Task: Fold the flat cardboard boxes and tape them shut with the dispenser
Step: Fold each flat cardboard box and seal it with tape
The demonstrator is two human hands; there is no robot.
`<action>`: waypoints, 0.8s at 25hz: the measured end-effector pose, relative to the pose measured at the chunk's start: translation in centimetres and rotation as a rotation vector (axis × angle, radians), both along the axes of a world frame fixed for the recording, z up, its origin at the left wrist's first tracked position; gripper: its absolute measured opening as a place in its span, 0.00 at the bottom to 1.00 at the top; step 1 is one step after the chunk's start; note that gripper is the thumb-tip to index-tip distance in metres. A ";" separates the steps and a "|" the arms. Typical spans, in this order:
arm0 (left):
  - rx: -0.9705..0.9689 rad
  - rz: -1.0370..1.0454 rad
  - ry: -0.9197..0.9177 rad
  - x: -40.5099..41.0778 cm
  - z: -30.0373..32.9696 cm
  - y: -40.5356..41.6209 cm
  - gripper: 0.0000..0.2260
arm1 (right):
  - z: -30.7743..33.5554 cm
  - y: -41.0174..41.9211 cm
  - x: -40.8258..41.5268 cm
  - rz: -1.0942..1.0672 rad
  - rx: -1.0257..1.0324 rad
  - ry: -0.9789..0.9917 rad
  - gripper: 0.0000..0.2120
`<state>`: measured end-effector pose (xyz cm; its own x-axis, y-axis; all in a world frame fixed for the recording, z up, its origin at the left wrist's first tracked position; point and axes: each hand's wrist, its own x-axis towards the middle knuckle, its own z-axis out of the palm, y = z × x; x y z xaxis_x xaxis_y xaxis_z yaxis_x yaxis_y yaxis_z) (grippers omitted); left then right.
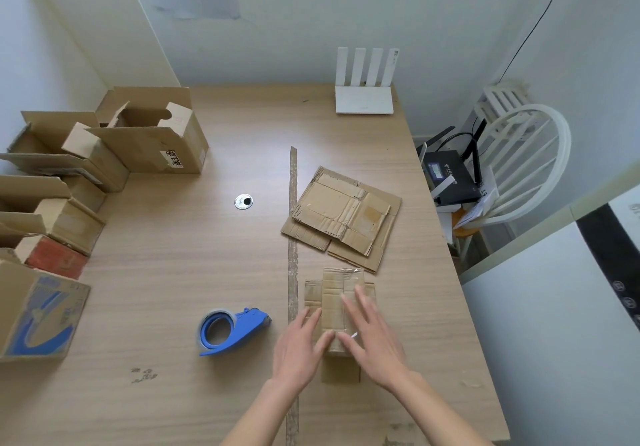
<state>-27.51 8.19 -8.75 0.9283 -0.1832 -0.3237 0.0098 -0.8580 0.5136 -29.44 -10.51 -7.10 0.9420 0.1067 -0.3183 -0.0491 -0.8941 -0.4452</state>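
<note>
A small brown cardboard box [334, 302] stands near the front right of the wooden table [180, 262], clear tape along its top. My left hand [298, 348] presses flat on its left side and my right hand [372, 338] lies flat across its top, fingers spread. A blue tape dispenser [230, 329] with a clear roll lies on its side just left of my left hand, untouched. Behind the box, a stack of flat cardboard boxes [344, 215] rests on the table.
Several folded, open-flapped boxes [152, 134] crowd the table's left edge. A white router [364, 97] stands at the back. A strip of old tape [293, 238] runs front to back. A white chair [519, 165] holding devices stands off the right edge.
</note>
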 end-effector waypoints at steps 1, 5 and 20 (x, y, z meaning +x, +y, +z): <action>0.003 -0.010 0.006 0.1 0.2 0.0 0.29 | -0.2 -0.2 0.0 0.064 -0.025 0.038 0.34; -0.007 0.050 -0.155 0.1 1.0 0.7 0.26 | -0.5 -0.2 0.4 0.121 -0.062 0.073 0.32; 0.184 0.125 -0.065 2.4 -0.6 11.3 0.24 | 1.7 0.2 0.9 -0.047 0.084 -0.163 0.30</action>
